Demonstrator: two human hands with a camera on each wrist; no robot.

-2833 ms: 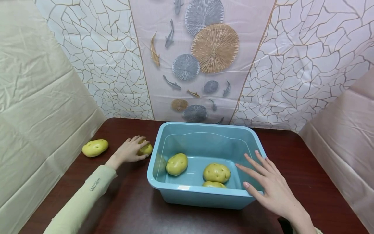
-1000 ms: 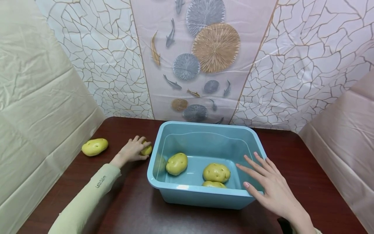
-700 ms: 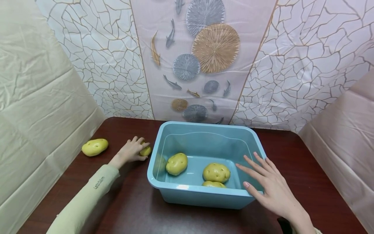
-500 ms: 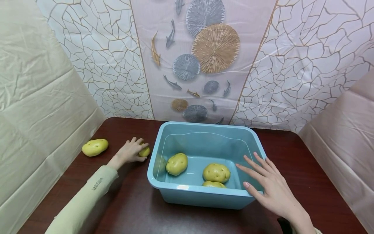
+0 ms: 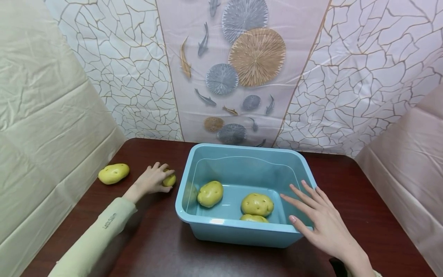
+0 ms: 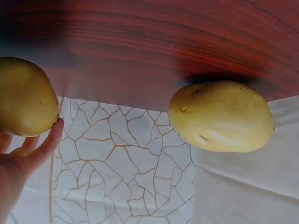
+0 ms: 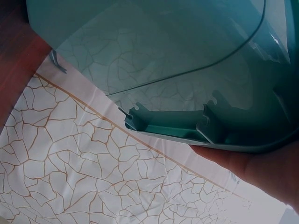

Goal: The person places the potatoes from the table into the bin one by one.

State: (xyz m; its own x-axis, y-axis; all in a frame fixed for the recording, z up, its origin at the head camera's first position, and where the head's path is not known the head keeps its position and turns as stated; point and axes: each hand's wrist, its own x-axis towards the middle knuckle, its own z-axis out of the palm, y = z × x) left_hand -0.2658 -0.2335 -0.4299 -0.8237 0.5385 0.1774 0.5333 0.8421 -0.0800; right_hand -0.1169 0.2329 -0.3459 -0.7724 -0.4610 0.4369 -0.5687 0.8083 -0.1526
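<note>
My left hand (image 5: 151, 179) has its fingers curved round a yellow potato (image 5: 170, 180) on the dark table, left of the blue plastic bin (image 5: 238, 235). In the left wrist view the same potato (image 6: 23, 98) sits against the fingers, at the left edge. A second potato (image 5: 114, 174) lies farther left, apart from the hand. Over the bin's right rim my right hand (image 5: 323, 221) rests with fingers straight and spread. Inside the bin are a potato (image 5: 210, 194) on the left, another (image 5: 257, 204) right of centre, and a third (image 5: 254, 218) partly hidden by the front rim.
The dark red-brown table (image 5: 155, 238) extends around the bin. Behind it hangs a patterned cloth (image 5: 138, 77) with gold crack lines and fish. Plain pale cloths stand at the left (image 5: 45, 115) and right (image 5: 408, 161).
My left hand has slid a little leftward with its potato, widening the gap to the bin. The right hand, the bin and the other potatoes stay in place.
</note>
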